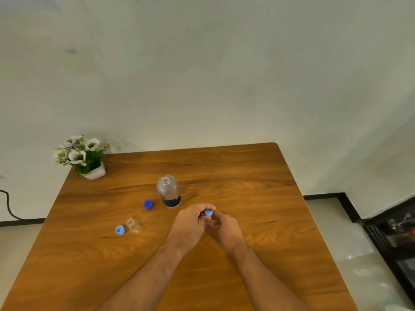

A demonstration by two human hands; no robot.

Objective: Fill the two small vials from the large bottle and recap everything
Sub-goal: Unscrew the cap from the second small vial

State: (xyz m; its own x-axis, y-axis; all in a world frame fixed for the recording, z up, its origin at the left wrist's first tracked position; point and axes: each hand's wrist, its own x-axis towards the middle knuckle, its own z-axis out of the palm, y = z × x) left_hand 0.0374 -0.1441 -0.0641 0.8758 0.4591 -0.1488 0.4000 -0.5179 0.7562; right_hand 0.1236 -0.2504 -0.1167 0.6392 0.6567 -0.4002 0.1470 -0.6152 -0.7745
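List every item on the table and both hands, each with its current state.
large bottle: upright, uncapped
dark blue cap: off, lying on table
small vial: uncapped
light blue cap: off, beside that vial
second light blue cap: gripped between both hands
left hand: closed around it
right hand: closed, touching left
potted flowers: upright

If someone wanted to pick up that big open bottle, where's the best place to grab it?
Grip the large bottle around its clear middle, above the dark label, coming from the near right side. It stands upright and uncapped, so a level side grasp should avoid spills; the dark blue cap lies to its left.
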